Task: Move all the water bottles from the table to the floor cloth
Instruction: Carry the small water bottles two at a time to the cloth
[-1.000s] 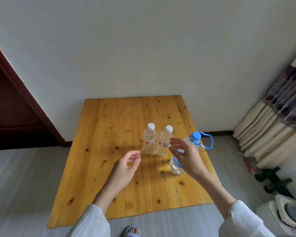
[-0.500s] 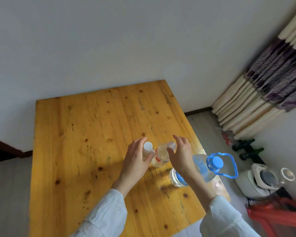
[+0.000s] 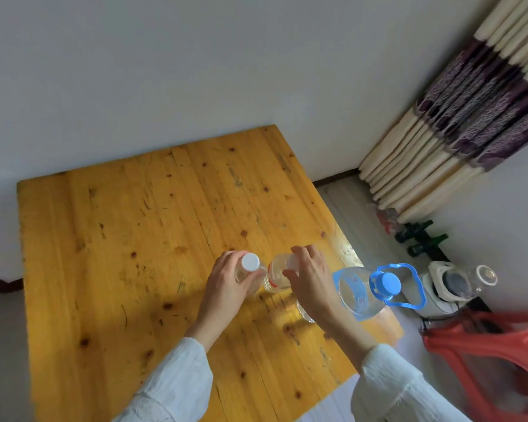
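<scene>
Two small clear water bottles with white caps stand side by side on the yellow wooden table (image 3: pixel 134 239). My left hand (image 3: pixel 229 284) is wrapped around the left small bottle (image 3: pixel 250 263), just below its cap. My right hand (image 3: pixel 307 278) grips the right small bottle (image 3: pixel 276 275) at its neck and hides the cap. A large clear bottle (image 3: pixel 360 292) with a blue cap and blue carry handle stands at the table's right edge, right of my right wrist. No floor cloth is in view.
A white wall runs behind the table. On the floor to the right are a striped curtain (image 3: pixel 457 126), dark green bottles (image 3: pixel 421 239), a white kettle-like appliance (image 3: pixel 451 284) and a red plastic stool (image 3: pixel 494 351).
Both hands reached in from apart and closed around the two small bottles. The view swung to the right and tilted down closer to the table.
</scene>
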The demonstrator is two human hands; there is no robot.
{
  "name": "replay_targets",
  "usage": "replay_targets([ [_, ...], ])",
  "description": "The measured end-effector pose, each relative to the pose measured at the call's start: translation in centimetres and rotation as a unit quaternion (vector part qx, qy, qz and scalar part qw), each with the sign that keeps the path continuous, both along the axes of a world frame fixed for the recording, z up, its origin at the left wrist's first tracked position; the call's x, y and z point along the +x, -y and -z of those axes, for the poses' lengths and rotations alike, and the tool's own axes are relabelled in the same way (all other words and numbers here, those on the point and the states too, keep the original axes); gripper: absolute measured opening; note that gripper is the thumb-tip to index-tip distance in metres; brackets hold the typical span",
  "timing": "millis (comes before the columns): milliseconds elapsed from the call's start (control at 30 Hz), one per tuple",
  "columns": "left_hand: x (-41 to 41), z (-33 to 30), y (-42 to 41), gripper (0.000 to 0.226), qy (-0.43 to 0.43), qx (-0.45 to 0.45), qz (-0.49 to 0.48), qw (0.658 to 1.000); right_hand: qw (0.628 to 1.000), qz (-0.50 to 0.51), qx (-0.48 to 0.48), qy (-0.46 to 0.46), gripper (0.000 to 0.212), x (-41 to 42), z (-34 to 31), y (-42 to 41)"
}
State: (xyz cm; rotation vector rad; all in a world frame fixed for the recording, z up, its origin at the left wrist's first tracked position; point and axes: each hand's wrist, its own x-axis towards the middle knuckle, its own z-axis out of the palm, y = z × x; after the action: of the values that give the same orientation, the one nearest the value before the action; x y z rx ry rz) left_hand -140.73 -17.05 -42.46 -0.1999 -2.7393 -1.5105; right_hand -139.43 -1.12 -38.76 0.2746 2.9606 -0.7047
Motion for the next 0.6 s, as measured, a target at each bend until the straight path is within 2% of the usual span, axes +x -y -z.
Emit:
replay_targets([
  [200,0.9,-0.8,1.6,0.031,0.004,-0.015,-0.002,1.0,0.997,-0.052,-0.018,-0.061,0.04,3.4,-1.5,0.5],
  [367,2.7,-4.5,1.4,0.032,-0.035,-0.02,0.071,0.997,0.989,-0.06,-0.043,-0.126,0.047,7.3,-5.4,-1.9],
  [600,9.5,-10.6,-1.9,0.037,-0.07,0.038,0.171,0.982,0.978,0.009,-0.045,-0.204,0.042,18.6,-9.7,-5.3],
])
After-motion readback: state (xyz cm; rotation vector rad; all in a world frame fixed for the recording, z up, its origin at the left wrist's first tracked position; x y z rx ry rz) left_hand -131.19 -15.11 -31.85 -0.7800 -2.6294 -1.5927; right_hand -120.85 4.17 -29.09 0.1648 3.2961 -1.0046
